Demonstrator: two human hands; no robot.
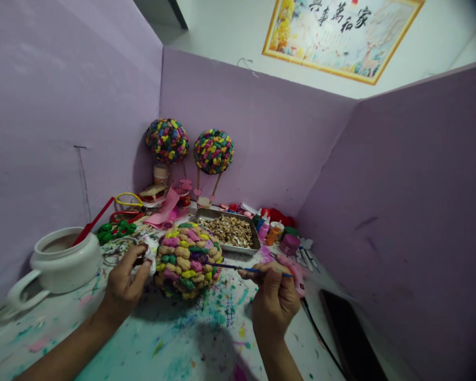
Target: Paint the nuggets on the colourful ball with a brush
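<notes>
A ball covered in peanut shells [186, 254] sits at the middle of the table, some shells painted pink, yellow, green and purple, others bare tan. My right hand [275, 299] grips a thin blue paintbrush [241, 268], whose tip touches a dark purple shell on the ball's front. At the ball's left side, my left hand [127, 280] pinches a crumpled white tissue [151, 254]. The tissue lies against or very near the ball; I cannot tell which.
Left stands a white mug-like pot [69, 267] with a red stick, near yellow-handled scissors [129, 200]. Behind the ball lies a metal tray [256, 238] of shell pieces. Paint bottles [264, 227], a pink glue gun [297, 275] and a dark phone-like slab [351, 333] are right. Two painted balls [213, 152] stand behind.
</notes>
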